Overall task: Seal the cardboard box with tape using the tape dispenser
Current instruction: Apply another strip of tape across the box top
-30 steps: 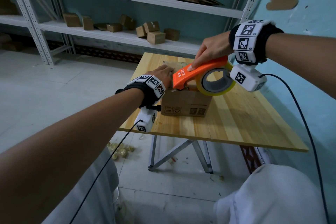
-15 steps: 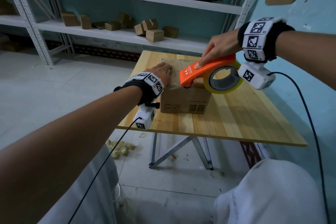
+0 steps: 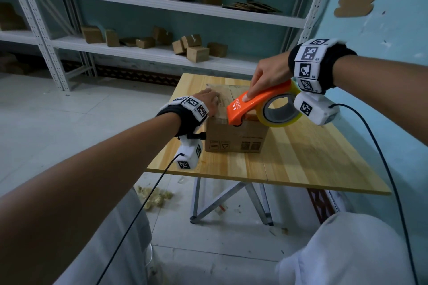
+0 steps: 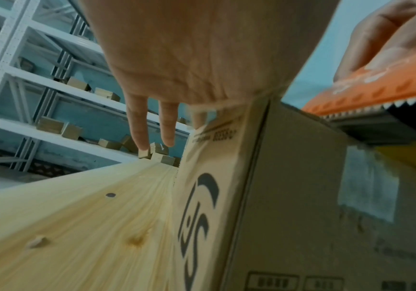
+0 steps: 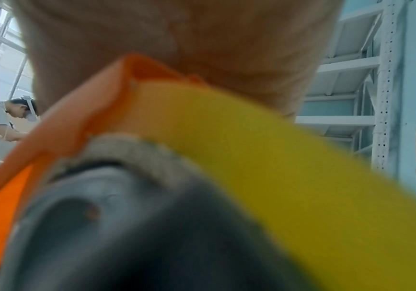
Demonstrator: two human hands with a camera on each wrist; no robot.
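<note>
A small cardboard box (image 3: 236,136) stands on the wooden table (image 3: 289,164). My left hand (image 3: 207,100) rests on the box's top near its left edge, fingers (image 4: 137,126) straight and hanging past the far side. My right hand (image 3: 266,76) grips the orange tape dispenser (image 3: 254,104), index finger laid along its top. The dispenser's toothed front end (image 4: 376,102) sits over the near top edge of the box. Its yellow tape roll (image 3: 281,112) hangs off the box's right side and fills the right wrist view (image 5: 251,157). A strip of clear tape (image 4: 368,187) is stuck to the box's front face.
White metal shelving (image 3: 148,53) with several small cardboard boxes stands behind the table. A blue wall (image 3: 382,30) is close on the right. Crumpled tape scraps (image 3: 154,196) lie on the floor below the table's left corner. Another person (image 5: 3,122) is in the right wrist view.
My right hand has drawn the dispenser back toward me along the box top, from mid-top to the near edge. The left hand stays on the box.
</note>
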